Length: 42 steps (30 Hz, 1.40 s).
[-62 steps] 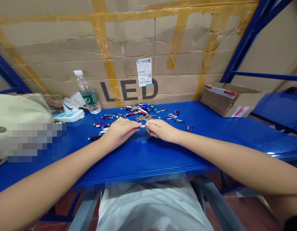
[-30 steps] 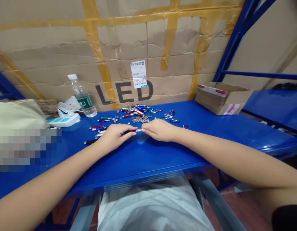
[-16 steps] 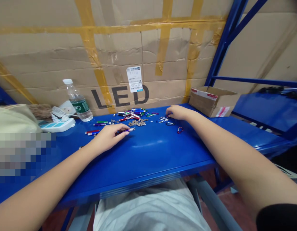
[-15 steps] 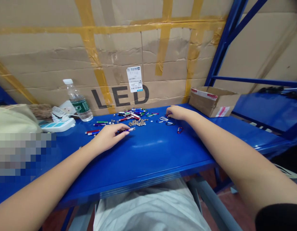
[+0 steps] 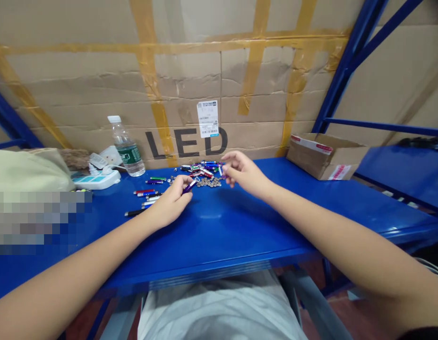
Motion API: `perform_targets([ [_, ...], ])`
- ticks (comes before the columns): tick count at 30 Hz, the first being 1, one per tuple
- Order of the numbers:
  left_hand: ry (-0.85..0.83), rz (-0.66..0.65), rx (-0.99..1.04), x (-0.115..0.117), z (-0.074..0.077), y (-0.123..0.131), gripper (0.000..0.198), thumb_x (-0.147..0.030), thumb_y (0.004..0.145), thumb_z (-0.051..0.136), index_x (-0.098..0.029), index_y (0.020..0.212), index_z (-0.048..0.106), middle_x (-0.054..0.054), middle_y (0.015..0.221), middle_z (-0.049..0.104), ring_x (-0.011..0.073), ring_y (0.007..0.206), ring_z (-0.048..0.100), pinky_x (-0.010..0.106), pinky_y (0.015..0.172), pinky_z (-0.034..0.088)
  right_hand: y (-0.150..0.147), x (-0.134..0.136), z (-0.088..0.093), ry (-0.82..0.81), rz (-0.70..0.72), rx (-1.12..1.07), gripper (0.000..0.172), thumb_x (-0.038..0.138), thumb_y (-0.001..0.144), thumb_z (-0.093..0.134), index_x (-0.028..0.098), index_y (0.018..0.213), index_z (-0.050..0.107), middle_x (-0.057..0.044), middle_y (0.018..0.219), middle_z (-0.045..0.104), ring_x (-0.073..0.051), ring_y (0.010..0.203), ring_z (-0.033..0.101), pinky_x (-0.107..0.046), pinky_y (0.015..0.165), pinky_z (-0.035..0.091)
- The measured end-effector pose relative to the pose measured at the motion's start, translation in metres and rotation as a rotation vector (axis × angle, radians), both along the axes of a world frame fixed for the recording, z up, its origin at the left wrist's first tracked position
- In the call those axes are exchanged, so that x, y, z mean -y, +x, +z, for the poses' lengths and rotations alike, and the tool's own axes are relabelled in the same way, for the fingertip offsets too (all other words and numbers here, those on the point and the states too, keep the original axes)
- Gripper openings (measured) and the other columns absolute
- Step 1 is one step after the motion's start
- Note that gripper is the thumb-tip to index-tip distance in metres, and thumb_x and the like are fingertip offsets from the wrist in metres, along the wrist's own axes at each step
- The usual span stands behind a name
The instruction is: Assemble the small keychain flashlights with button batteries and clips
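Note:
My left hand (image 5: pixel 171 203) is closed around a purple mini flashlight (image 5: pixel 189 186), its silver ring end pointing up and right. To its right, my right hand (image 5: pixel 245 174) pinches a small purple carabiner (image 5: pixel 223 176), mostly covered by the fingers. A gap separates the two hands. Between and behind them lies a scatter of small silver button cells (image 5: pixel 210 182). A heap of coloured mini flashlights (image 5: pixel 204 171) sits just beyond. More flashlights (image 5: pixel 145 192) lie in a loose row behind my left wrist. My right hand and forearm hide the spot where other carabiners lay.
A water bottle (image 5: pixel 128 153) stands at the back left beside a white power strip (image 5: pixel 97 180). A pale bag (image 5: pixel 30 172) occupies the left end of the blue table (image 5: pixel 219 226). An open cardboard box (image 5: pixel 325 156) stands back right. A large carton (image 5: pixel 190 80) walls off the rear.
My right hand has moved left from the carabiners with a purple one, toward my left hand. The flashlight in my left hand is now tilted upward. The view has shifted slightly.

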<state>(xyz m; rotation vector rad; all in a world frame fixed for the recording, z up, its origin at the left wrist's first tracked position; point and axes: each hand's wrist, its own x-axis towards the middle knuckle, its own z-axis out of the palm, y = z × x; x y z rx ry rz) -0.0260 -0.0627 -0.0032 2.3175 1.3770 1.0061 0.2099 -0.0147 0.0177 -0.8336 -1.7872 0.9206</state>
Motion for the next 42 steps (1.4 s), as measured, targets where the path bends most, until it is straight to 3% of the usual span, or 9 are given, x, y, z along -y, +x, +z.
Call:
perform_targets([
  [3,0.075,0.004,-0.073,0.008,0.004,0.006,0.034,-0.04,0.085,0.053,-0.019,0.11,0.045,0.004,0.094,0.059,0.0156,0.076,0.056,0.029,0.07,0.047,-0.023,0.022,-0.006,-0.173,0.13,-0.028,0.011,0.015,0.081,0.052,0.02,0.089,0.047,0.005,0.063,0.055,-0.007,0.048,0.051,-0.018,0.041,0.041],
  [8,0.153,-0.095,-0.194,0.014,0.008,0.01,0.029,-0.043,0.084,0.056,-0.021,0.103,0.054,0.0,0.085,0.062,0.0113,0.058,0.052,0.024,0.059,0.043,-0.027,0.024,-0.011,-0.44,0.228,-0.061,0.007,0.01,0.077,0.051,0.016,0.075,0.053,0.005,0.057,0.054,-0.004,0.042,0.047,-0.015,0.035,0.035],
  [17,0.247,-0.141,-0.373,0.007,-0.002,0.015,0.017,-0.023,0.083,0.054,-0.023,0.098,0.064,0.002,0.097,0.071,0.0188,0.088,0.065,0.027,0.076,0.047,-0.03,0.027,-0.013,-0.605,0.227,-0.088,0.014,0.019,0.09,0.05,0.014,0.078,0.056,-0.002,0.061,0.062,-0.009,0.054,0.06,-0.019,0.051,0.051],
  [20,0.199,-0.12,-0.231,0.003,0.0,0.014,0.016,-0.024,0.084,0.053,-0.021,0.094,0.065,0.002,0.092,0.071,0.0173,0.082,0.064,0.026,0.075,0.047,-0.029,0.025,-0.014,-0.496,0.192,-0.016,0.012,0.019,0.092,0.044,0.016,0.088,0.055,-0.001,0.069,0.062,-0.01,0.058,0.061,-0.022,0.052,0.051],
  [23,0.115,-0.033,-0.037,0.002,0.004,0.015,0.02,-0.036,0.084,0.055,-0.019,0.09,0.066,0.001,0.085,0.07,0.0155,0.074,0.061,0.025,0.07,0.048,-0.028,0.024,-0.017,-0.212,0.169,0.202,0.014,0.015,0.085,0.052,0.017,0.1,0.055,-0.001,0.078,0.062,-0.011,0.063,0.06,-0.025,0.056,0.049],
  [27,0.015,-0.008,0.025,0.001,0.008,0.016,0.028,-0.044,0.084,0.055,-0.018,0.081,0.063,0.0,0.077,0.066,0.015,0.07,0.057,0.024,0.065,0.046,-0.028,0.024,-0.021,0.289,0.146,0.437,0.007,0.022,0.086,0.054,0.015,0.087,0.056,-0.003,0.081,0.063,-0.013,0.071,0.056,-0.026,0.067,0.043],
  [29,-0.007,-0.028,0.023,0.001,0.007,0.016,0.027,-0.043,0.083,0.055,-0.018,0.081,0.063,0.0,0.077,0.066,0.0152,0.072,0.057,0.024,0.066,0.045,-0.027,0.024,-0.02,0.432,0.101,0.555,0.011,0.024,0.089,0.05,0.016,0.082,0.055,-0.004,0.081,0.063,-0.014,0.071,0.054,-0.025,0.065,0.039],
  [34,0.004,-0.027,-0.039,0.001,0.005,0.015,0.021,-0.037,0.083,0.054,-0.018,0.076,0.06,-0.001,0.074,0.062,0.0145,0.071,0.054,0.024,0.066,0.042,-0.023,0.029,-0.015,0.502,-0.015,0.862,0.02,0.033,0.093,0.042,0.017,0.092,0.053,-0.008,0.087,0.066,-0.017,0.071,0.058,-0.025,0.058,0.033],
  [42,-0.104,0.053,-0.105,0.0,0.004,0.017,0.04,-0.05,0.084,0.045,-0.016,0.063,0.052,-0.003,0.057,0.045,0.0117,0.056,0.039,0.024,0.053,0.031,-0.023,0.031,-0.017,0.708,-0.064,1.144,0.037,0.04,0.097,0.028,0.013,0.111,0.05,-0.012,0.081,0.07,-0.024,0.066,0.064,-0.028,0.053,0.031],
])
